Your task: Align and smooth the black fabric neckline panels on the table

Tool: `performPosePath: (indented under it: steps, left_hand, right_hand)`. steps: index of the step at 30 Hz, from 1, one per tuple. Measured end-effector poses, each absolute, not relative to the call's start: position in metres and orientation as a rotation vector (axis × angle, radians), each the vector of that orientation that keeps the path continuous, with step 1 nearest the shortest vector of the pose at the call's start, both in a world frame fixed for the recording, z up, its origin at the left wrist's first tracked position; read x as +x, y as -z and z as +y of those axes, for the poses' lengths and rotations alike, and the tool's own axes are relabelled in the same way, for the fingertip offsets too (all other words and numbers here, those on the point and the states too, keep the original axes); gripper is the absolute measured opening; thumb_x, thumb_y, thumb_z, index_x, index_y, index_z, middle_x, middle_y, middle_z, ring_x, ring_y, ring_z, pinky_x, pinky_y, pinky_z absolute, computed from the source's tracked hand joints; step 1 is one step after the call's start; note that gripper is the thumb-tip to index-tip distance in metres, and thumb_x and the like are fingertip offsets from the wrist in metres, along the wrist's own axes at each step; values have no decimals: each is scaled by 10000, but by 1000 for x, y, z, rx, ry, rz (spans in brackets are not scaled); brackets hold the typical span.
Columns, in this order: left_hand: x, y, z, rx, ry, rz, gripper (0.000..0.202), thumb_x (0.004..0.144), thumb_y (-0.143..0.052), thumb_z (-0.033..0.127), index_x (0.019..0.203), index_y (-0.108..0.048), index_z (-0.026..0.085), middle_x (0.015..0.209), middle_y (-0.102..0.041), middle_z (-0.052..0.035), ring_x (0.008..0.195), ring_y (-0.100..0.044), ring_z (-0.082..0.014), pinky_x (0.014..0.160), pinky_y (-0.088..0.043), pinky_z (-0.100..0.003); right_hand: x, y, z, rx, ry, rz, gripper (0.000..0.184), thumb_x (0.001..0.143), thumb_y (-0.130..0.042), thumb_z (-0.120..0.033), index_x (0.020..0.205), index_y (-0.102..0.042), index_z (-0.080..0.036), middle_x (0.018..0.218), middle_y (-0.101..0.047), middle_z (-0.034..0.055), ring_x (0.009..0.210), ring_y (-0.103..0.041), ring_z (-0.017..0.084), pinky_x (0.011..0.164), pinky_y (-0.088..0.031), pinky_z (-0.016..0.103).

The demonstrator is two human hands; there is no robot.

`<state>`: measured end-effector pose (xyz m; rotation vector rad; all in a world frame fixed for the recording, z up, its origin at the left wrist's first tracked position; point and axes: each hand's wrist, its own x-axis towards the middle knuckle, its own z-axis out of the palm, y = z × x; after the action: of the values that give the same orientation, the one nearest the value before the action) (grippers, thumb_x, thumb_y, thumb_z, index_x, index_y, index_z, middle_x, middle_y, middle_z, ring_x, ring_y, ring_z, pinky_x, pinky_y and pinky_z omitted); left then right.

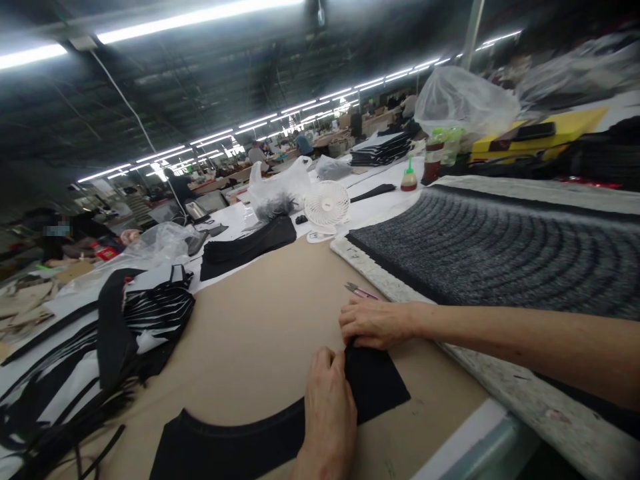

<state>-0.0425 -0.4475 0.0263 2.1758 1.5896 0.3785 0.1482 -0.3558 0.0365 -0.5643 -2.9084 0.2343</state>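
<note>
A curved black fabric piece (240,443) lies flat on tan board or paper. My left hand (329,403) rests over its middle, fingers curled at the inner curved edge and pressed on the cloth. Just beyond it, my right hand (377,323) pinches the top edge near the piece's right end. Both sets of fingertips are close together, and the edge between them is partly hidden. Thread snips (361,291) with pink handles lie right behind my right hand, partly covered by it.
A pale slab (470,363) carrying dark ribbed matting (510,247) borders the work on the right. Black cut pieces (160,307) are heaped at left. Behind stand a stack of black fabric (247,245), a white fan (327,205) and a green-tipped glue bottle (409,179). People work far back.
</note>
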Motion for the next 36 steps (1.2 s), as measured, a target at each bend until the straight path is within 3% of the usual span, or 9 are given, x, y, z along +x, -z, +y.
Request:
performPosePath:
  steps: [7, 12, 21, 36]
  left_hand:
    - [-39, -19, -457, 2325, -277, 1641, 514, 854, -277, -46, 1259, -560, 97, 1088, -558, -100, 1030, -466, -238, 952, -392, -364]
    - [-39, -15, -460, 2385, -238, 1645, 546, 870, -278, -39, 1342, -498, 125, 1106, -564, -91, 1020, -466, -245, 952, -402, -386]
    - [-39, -15, -453, 2435, -249, 1663, 585, 831, -311, -55, 1368, -470, 116, 1165, -564, -99, 1075, -474, -249, 1008, -381, -383]
    - [-32, -14, -450, 2712, -94, 1686, 578, 807, -382, -56, 1338, -501, 136, 1087, -611, -81, 948, -545, -238, 851, -479, -368]
  right_hand:
    - [157, -32, -360, -520, -92, -2904, 131, 898, -503, -143, 939, -614, -201, 899, -631, 42, 870, -538, 188, 809, -320, 342]
    - [164, -32, -362, -496, -12, -2911, 198, 902, -449, -107, 958, -619, -191, 879, -625, 51, 848, -530, 189, 841, -319, 356]
    - [168, -29, -363, -510, 58, -2902, 237, 944, -405, -118, 981, -630, -183, 880, -628, 39, 828, -532, 174, 887, -314, 348]
    - [176, -32, -367, -562, 43, -2905, 290, 954, -414, -128, 1153, -614, -191, 1024, -645, 68, 932, -554, 181, 929, -327, 384]
